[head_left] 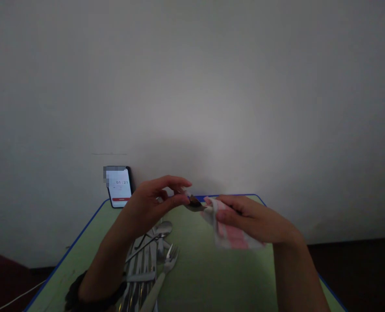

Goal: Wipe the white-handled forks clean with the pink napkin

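Observation:
Above the table, a metal spoon (195, 204) is held level between my two hands. My left hand (158, 197) pinches the bowl end at its tip, with thumb below and fingers curved over. A white and pink cloth (233, 236) is wrapped around the handle, gripped by my right hand (244, 214). Most of the handle is hidden inside the cloth, whose loose end hangs down. Below my left forearm lies a group of cutlery: a fork (171, 260), another spoon (163, 229) and several knives (143, 262).
The green table (218, 277) has a blue edge and stands against a grey wall (211, 86). A phone (120, 190) showing a timer leans on the wall at the back left. A white cable (20, 295) runs beside the table on the left.

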{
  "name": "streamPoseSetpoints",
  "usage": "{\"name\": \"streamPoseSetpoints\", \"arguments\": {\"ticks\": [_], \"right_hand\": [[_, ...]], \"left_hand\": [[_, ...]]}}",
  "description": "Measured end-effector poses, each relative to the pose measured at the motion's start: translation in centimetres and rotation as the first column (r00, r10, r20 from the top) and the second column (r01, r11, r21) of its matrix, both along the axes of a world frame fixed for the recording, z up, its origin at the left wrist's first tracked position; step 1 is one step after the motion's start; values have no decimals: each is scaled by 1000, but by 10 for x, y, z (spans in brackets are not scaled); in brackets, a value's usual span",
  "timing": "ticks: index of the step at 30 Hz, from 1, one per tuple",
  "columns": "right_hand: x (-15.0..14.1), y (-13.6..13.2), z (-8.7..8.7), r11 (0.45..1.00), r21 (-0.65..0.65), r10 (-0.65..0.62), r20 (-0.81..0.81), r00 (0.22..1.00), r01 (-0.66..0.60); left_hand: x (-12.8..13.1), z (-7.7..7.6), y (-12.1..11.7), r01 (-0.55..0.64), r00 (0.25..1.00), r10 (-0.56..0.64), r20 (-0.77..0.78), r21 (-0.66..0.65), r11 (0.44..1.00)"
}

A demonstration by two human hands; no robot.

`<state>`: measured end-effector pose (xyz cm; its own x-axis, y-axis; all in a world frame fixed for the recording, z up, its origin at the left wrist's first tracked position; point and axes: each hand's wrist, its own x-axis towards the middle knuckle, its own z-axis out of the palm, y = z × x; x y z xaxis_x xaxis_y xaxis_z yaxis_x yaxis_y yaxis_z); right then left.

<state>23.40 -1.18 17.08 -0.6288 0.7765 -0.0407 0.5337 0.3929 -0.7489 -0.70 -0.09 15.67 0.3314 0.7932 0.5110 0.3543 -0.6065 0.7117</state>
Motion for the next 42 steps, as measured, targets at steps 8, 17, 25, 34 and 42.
{"name": "streamPoseSetpoints", "arguments": {"ticks": [8,17,25,34,42], "right_hand": [[-9,-1,-2,1000,19,5,-14,1000,-5],[2,0,-4,977,132,-151,-123,981,167],[-1,-6,-13,919,323,-244,12,970,227],[-19,-10,7,932,328,-103,-161,981,152],[-17,-7,9,977,193,-66,-159,985,97]], "left_hand": [[7,6,-6,56,995,-45,-87,122,991],[-1,-2,1,-62,995,79,-54,270,961],[0,-4,2,-92,991,114,-64,272,958],[6,2,-1,27,991,25,-134,368,929],[12,3,-4,85,988,-13,-156,469,879]]}}
